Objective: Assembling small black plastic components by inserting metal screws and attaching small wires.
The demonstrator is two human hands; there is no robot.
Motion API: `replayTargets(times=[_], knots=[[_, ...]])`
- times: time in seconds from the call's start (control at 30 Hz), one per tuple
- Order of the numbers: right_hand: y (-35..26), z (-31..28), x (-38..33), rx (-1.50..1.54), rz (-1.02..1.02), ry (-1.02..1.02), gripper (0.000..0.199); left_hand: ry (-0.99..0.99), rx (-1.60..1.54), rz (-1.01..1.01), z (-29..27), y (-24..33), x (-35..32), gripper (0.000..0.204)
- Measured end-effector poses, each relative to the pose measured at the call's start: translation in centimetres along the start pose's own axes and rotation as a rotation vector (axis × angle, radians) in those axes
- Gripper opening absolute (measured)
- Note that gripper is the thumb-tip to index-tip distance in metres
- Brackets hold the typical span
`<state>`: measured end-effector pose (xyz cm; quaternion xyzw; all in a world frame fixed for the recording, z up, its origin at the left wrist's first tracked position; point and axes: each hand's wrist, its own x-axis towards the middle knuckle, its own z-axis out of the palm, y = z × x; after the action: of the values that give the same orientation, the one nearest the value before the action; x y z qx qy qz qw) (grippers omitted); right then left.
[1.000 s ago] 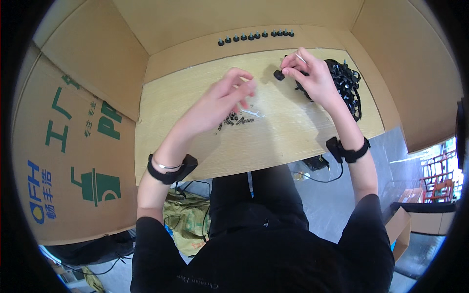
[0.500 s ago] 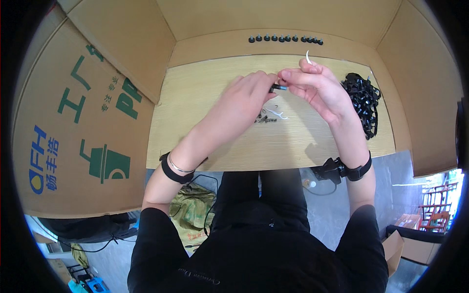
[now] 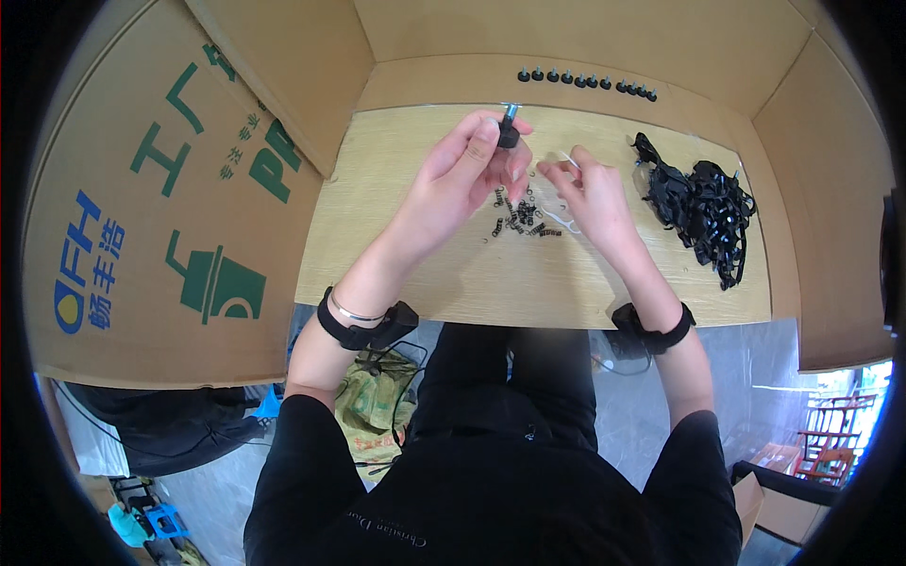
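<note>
Fingers of the left hand (image 3: 469,172) are pinching a small black knob with a metal pin (image 3: 509,129), holding it up above the far half of the tabletop (image 3: 396,255), probably so that the pin end is staying free and easy to see. Fingers of the right hand (image 3: 590,193) are curling loosely together near a thin white strip (image 3: 564,223); whether they are gripping something tiny, I cannot tell.

Both hands are working just over a small heap of dark springs (image 3: 520,215), lying near the middle of the tabletop, so the pieces are staying close for picking. Toward the right edge a tangled pile of black parts (image 3: 700,203) is lying well apart from the hands. Along the far edge, on the cardboard ledge, a row of black knobs (image 3: 585,81) is standing in a line, seemingly put aside in order.

Compared with half a second ago, the hands are now separating: then they were meeting together at one piece, and now the left hand alone is carrying the knob, while the right hand is lowering toward the springs.
</note>
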<state>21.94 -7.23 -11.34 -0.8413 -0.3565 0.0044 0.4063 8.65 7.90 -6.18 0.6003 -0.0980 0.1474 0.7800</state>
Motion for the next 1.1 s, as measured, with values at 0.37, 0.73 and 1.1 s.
replayTargets(times=[0.37,0.73,1.1], knots=[[-10.2,-6.6,-5.0,0.304,-0.234,0.052,0.019,-0.124,-0.066,-0.034,3.5,2.5,-2.7,0.035],[-12.5,-7.2,-6.7,0.689,-0.299,-0.052,0.017,-0.129,-0.023,0.073,5.3,3.4,-4.4,0.031],[-13.6,-7.1,-7.2,0.513,-0.333,0.039,0.019,-0.114,0.035,0.132,5.6,3.8,-4.8,0.019]])
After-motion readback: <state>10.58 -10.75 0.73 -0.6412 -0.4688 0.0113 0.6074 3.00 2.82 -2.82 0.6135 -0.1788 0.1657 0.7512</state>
